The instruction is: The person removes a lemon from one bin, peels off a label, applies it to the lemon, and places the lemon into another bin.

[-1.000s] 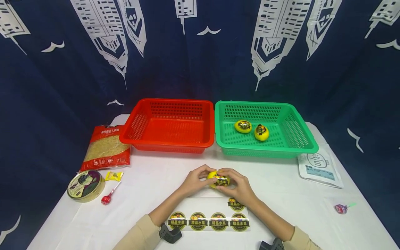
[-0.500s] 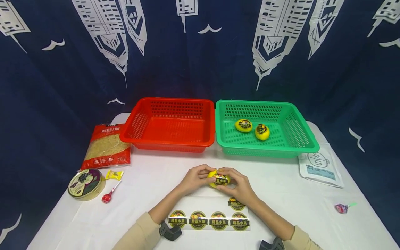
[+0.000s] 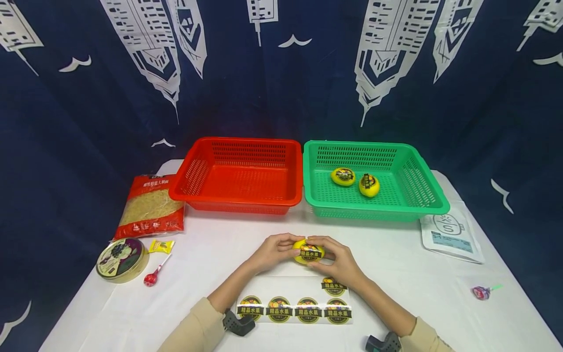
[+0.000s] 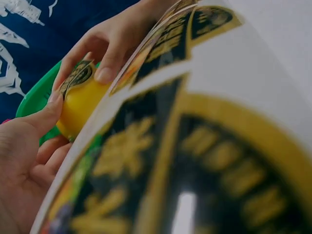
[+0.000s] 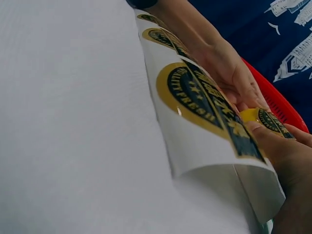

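Between both hands is a yellow lemon [image 3: 300, 245] with a round black-and-gold fruit sticker [image 3: 311, 253] on the side facing me. My left hand [image 3: 273, 253] grips its left end, the thumb at the sticker's edge. The right hand [image 3: 337, 259] holds the other end with thumb and fingers. In the left wrist view the lemon [image 4: 84, 105] shows between the fingertips, its sticker partly hidden by them. Under the forearms lies a white sticker sheet [image 3: 281, 287], with several stickers along its near edge and one at its right; its edge curls up in the right wrist view.
A red basket [image 3: 198, 208] and a green basket [image 3: 360, 213] stand at the back; the green one holds two stickered lemons [image 3: 368, 186]. A pasta bag [image 3: 149, 210], round tin [image 3: 122, 260], yellow candy [image 3: 161, 246] and lollipop [image 3: 150, 279] lie left; a white pouch [image 3: 452, 237] and another lollipop [image 3: 481, 293] lie right.
The left thumb has shifted slightly left, so more of the sticker's lettering on the lemon shows. Both hands otherwise stay in place around it.
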`<state>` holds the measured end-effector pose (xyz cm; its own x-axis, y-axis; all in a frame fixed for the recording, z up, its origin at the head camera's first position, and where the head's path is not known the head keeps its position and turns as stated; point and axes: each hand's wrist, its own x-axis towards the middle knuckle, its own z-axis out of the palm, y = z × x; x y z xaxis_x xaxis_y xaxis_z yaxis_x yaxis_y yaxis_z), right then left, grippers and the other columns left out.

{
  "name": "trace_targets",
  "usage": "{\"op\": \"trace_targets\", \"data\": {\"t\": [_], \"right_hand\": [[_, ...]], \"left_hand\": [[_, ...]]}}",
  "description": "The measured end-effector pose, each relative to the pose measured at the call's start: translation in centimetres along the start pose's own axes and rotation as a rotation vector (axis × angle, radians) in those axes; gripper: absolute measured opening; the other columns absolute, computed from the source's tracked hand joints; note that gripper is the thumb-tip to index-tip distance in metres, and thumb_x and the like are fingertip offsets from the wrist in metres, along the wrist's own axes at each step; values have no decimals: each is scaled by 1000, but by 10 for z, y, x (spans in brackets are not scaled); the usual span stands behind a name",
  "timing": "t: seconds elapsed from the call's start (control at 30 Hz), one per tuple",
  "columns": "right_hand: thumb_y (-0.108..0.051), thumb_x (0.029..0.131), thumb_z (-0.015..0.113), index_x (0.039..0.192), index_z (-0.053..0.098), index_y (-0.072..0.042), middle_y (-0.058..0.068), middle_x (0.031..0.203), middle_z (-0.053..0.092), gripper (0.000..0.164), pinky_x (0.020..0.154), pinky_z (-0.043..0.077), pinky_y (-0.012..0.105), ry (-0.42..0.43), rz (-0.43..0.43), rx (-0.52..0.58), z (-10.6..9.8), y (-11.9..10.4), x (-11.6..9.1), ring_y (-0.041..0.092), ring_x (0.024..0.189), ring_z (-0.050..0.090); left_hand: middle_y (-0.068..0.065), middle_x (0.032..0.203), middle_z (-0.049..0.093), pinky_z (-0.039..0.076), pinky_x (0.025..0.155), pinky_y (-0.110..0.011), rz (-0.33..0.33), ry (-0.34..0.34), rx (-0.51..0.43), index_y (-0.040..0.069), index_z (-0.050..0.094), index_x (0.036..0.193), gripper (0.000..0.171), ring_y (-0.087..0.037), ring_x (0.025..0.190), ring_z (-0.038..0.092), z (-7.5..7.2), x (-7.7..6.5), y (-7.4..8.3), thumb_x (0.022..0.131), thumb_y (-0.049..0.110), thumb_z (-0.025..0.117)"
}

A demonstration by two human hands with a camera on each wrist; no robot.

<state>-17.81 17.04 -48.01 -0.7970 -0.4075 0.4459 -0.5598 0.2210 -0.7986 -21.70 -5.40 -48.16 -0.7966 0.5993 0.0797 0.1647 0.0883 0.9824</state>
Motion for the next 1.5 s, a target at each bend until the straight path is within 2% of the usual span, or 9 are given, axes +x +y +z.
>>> {"op": "trace_targets", "data": {"t": [0.13, 0.33, 0.5, 0.6, 0.7, 0.9, 1.1, 1.33, 1.5], "right_hand": [[-12, 72, 78, 123, 57, -10, 7, 127, 53, 55, 83, 51, 27, -36, 20, 16, -3, 6, -2, 20, 114, 52], [-4, 68, 80, 133, 42, 1, 19, 126, 53, 75, 79, 52, 29, -21, 33, -19, -4, -5, 0, 26, 105, 59], [-16, 69, 81, 135, 37, -3, 16, 125, 55, 80, 77, 53, 27, 11, 89, -8, 0, 6, -4, 24, 95, 64], [-20, 70, 81, 136, 33, -3, 15, 125, 56, 84, 76, 53, 27, 28, 122, 16, 1, 5, -5, 24, 92, 65], [-18, 70, 81, 138, 30, -5, 15, 125, 56, 86, 76, 53, 27, 37, 128, 25, 2, 5, -6, 24, 93, 65], [-6, 72, 78, 139, 26, 0, 23, 125, 53, 85, 80, 52, 31, -5, 111, 9, 0, -12, -1, 30, 100, 61], [-8, 85, 67, 139, 28, -1, 28, 121, 53, 67, 84, 51, 34, -30, 263, 94, -4, -34, 6, 36, 103, 58], [-16, 89, 62, 140, 30, -4, 23, 121, 55, 61, 86, 50, 31, -20, 387, 195, -2, -14, 4, 29, 100, 62], [-13, 90, 60, 140, 28, -4, 22, 126, 52, 60, 90, 47, 30, -71, 362, 281, -7, -1, 2, 29, 105, 59]], "left_hand": [[-2, 124, 58, 45, 92, -26, -31, -52, 9, 12, 58, 126, 38, -11, 111, 55, -7, -1, 0, 88, 15, 63], [-2, 126, 57, 42, 96, -29, -63, -37, 32, 13, 55, 130, 41, -13, 115, 52, -7, -5, 12, 90, 17, 61], [-22, 125, 53, 48, 89, -35, 105, 20, 9, 2, 47, 132, 54, -32, 111, 55, 4, -11, 28, 83, 7, 69], [-22, 122, 55, 49, 88, -35, 249, 54, 132, -2, 50, 126, 55, -32, 107, 57, 12, -13, 32, 77, 5, 74], [-12, 120, 59, 48, 89, -29, 343, 107, 294, 3, 56, 122, 52, -21, 106, 59, 17, -10, 20, 75, 11, 77], [3, 117, 61, 44, 93, -25, 408, 165, 453, 18, 62, 118, 45, -10, 109, 55, 17, -4, 1, 76, 26, 77], [4, 115, 61, 44, 93, -26, 455, 160, 491, 19, 62, 118, 45, -10, 109, 55, 14, -3, -1, 76, 25, 77], [5, 115, 61, 43, 95, -28, 457, 149, 498, 19, 62, 117, 43, -10, 109, 55, 14, -3, 0, 77, 29, 76], [2, 113, 62, 44, 94, -26, 462, 144, 464, 14, 64, 115, 43, -11, 107, 56, 16, -2, 1, 76, 23, 77]]}}
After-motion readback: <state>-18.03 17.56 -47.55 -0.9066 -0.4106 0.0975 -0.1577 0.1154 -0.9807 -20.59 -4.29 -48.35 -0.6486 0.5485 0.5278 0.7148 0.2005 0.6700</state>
